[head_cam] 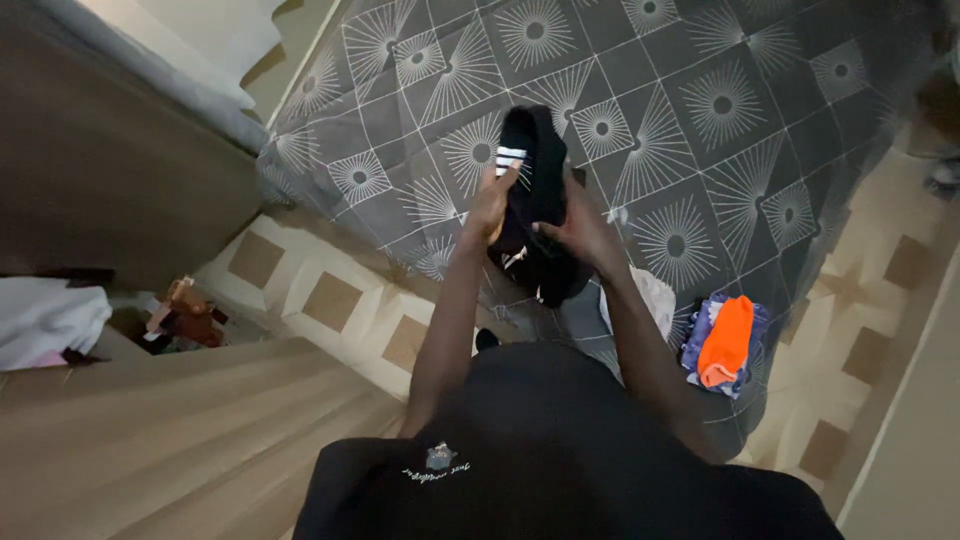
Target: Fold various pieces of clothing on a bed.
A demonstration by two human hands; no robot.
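Head cam, looking straight down. Both hands are up over the bed, working a black fabric garment with two white stripes near its top (532,190). The left hand (492,205) pinches the striped end from the left, fingers closed on the cloth. The right hand (578,228) grips the bunched middle from the right. The garment hangs between them, its lower end drooping just over the near edge of the bed.

The bed itself wears a dark grey bedspread printed with pale sunburst squares (700,110), and most of that surface is open. Its near edge runs diagonally from upper left down to lower right. Along it there's a strip of cream floor tiles with tan square insets (330,300) (fairly narrow, the person stands right against it).

At the lower right corner of the bed sits a small pile: a folded orange cloth (726,342) on top of a blue-purple cloth (694,345), with a white cloth (660,300) just beside it, close to the right forearm.

Left side: a beige curtain-like surface (150,440), a white bundle (45,320) at the frame edge, and some brownish clutter on the floor (185,315), too blurry to tell what. No readable packages or signs anywhere.
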